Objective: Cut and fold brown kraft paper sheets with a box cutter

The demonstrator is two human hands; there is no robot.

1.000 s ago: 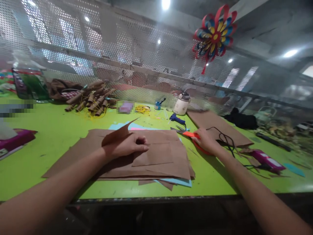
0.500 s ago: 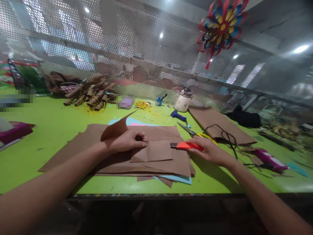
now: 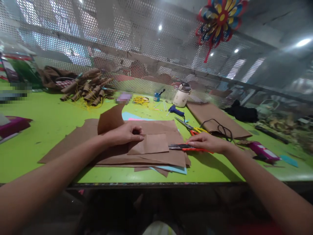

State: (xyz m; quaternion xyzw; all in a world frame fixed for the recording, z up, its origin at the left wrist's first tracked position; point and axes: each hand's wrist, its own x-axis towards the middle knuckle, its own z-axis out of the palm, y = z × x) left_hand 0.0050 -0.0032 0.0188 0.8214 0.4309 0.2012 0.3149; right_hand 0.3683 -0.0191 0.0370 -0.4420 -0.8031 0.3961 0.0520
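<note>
My left hand [image 3: 127, 132] presses its thumb and curled fingers on the left edge of a small folded piece of brown paper [image 3: 157, 143]. My right hand [image 3: 205, 143] is closed around red-handled scissors [image 3: 179, 147]. Their metal blades point left, the tips at the right edge of the small piece; whether they touch it I cannot tell. Underneath lies a stack of larger brown paper sheets [image 3: 70, 142]. A brown flap [image 3: 110, 119] curls up behind my left wrist. Just beyond my right hand lie yellow-handled scissors [image 3: 183, 123].
On the green table [image 3: 61, 174] are a blue glue gun [image 3: 176, 111], a white jar [image 3: 181, 96], a blue pot [image 3: 156, 97] and yellow string [image 3: 141, 100]. Bundled brown rolls [image 3: 85, 88] lie far left. Folded brown paper [image 3: 215, 116], a dark cord [image 3: 223, 129] and a purple pack [image 3: 265, 151] sit right.
The scissors in my right hand have turned, and more of their metal shows. My left hand still holds the small paper. The whole view has shifted slightly, the table appearing higher.
</note>
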